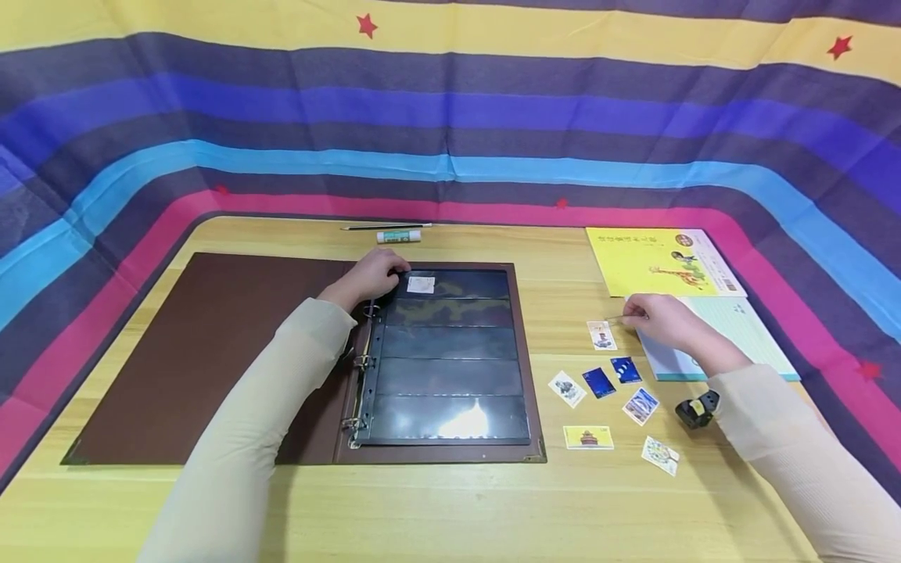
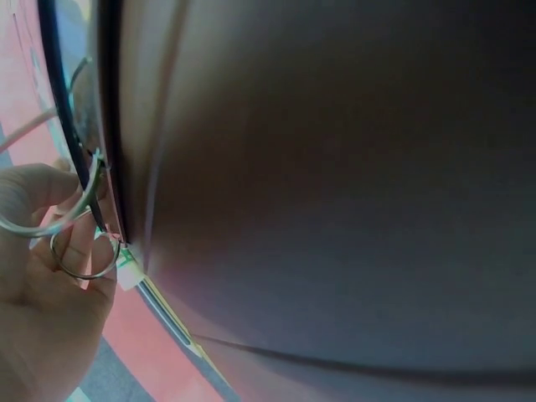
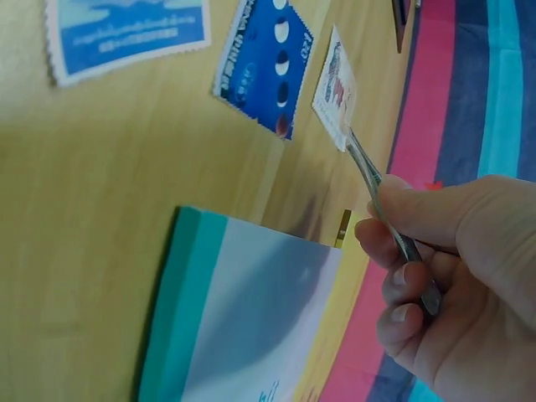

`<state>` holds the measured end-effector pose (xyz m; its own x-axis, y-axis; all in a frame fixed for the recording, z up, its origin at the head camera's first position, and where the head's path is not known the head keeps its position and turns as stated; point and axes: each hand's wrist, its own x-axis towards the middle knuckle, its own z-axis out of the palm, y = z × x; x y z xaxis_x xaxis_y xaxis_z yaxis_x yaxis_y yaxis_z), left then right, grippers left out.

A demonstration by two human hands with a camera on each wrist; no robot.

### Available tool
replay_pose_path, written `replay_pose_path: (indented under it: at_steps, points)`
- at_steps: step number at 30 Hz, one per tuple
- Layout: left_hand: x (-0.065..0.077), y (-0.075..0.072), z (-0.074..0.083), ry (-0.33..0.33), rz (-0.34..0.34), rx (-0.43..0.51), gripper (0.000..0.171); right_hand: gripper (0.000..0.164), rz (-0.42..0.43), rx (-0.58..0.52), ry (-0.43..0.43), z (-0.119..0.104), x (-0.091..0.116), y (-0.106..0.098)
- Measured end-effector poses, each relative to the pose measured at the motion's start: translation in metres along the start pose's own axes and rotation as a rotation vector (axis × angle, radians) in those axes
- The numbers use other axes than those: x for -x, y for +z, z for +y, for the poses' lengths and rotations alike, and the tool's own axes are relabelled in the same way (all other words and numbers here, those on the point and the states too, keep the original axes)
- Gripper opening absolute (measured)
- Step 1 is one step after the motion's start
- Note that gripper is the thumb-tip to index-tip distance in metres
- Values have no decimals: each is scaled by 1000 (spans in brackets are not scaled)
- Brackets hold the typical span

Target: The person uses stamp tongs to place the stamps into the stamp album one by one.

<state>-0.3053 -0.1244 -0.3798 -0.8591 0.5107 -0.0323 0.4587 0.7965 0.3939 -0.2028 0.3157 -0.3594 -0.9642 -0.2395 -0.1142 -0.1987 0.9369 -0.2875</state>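
Tweezers (image 3: 365,165) at a stamp's edge

The right hand (image 1: 658,319) pinches the tweezers, tips meeting the stamp (image 1: 601,335), right of the album (image 1: 176,352) and beside the notepad (image 1: 739,336) at the worktop's (image 1: 457,508) right edge. The left hand (image 1: 371,275) touches the far-left corner of the album's page (image 1: 450,352); I cannot tell whether it grips. A glue stick (image 1: 399,236) lies near the worktop's far edge

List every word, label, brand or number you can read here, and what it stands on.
No text reads with certainty.
Yellow booklet: Chinese characters, too blurred.
Lined notepad: marking, too small.
Dark blue stamp with moon shapes: print, too blurred.
Blue-and-white stamp: small lines, too blurred.
Stamp by the tweezers: any print too small.
Green-labeled tube: print too small.
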Motion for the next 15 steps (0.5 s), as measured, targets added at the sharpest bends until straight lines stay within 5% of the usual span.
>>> replay_pose_path:
  at_steps: [15]
  points:
    - [2,-1,1,-1,-16,2,29,9,28,9,39,7,-1,5]
